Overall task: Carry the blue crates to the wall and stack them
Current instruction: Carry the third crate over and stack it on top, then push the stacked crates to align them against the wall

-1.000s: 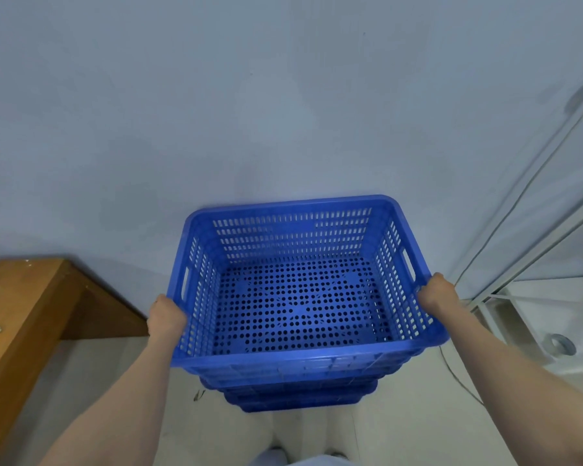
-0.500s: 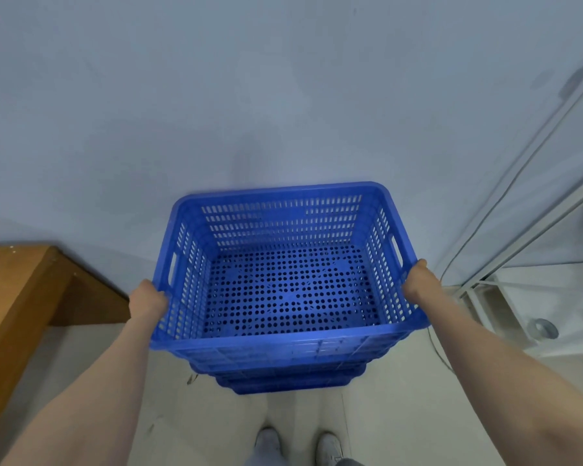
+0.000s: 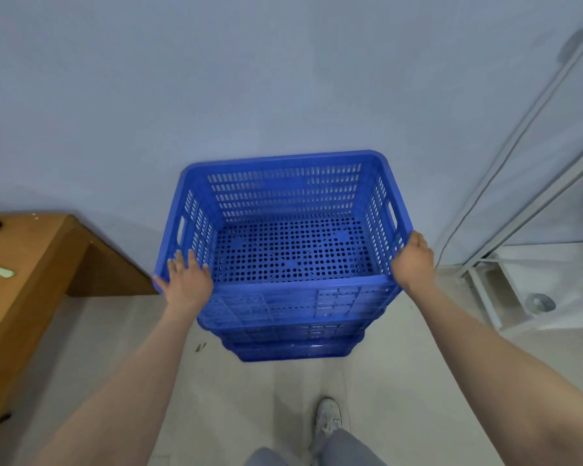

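At the near edge of the view, a white shoe [image 3: 329, 419] and grey trouser legs stand on the pale floor [image 3: 249, 398]. Two bare forearms reach forward from the near corners. The left hand [image 3: 186, 280] lies flat on the near left corner of the top blue crate [image 3: 283, 210], its fingers [image 3: 182, 260] released and spread over the rim, not curled around it. The right hand [image 3: 413, 260] is at the near right corner of the same rim, its fingers bent against the outside of the wall; whether they truly clasp the rim cannot be told. The top blue crate sits nested on a stack of blue crates [image 3: 293, 344] that rests on the floor, its far side close against the light blue wall [image 3: 249, 79]. To the left, a brown wooden tabletop [image 3: 24, 264] carries a small pale green object [image 3: 0, 270]. On the right stands a white metal frame [image 3: 495, 297], with a grey cable [image 3: 492, 183] running up the wall.
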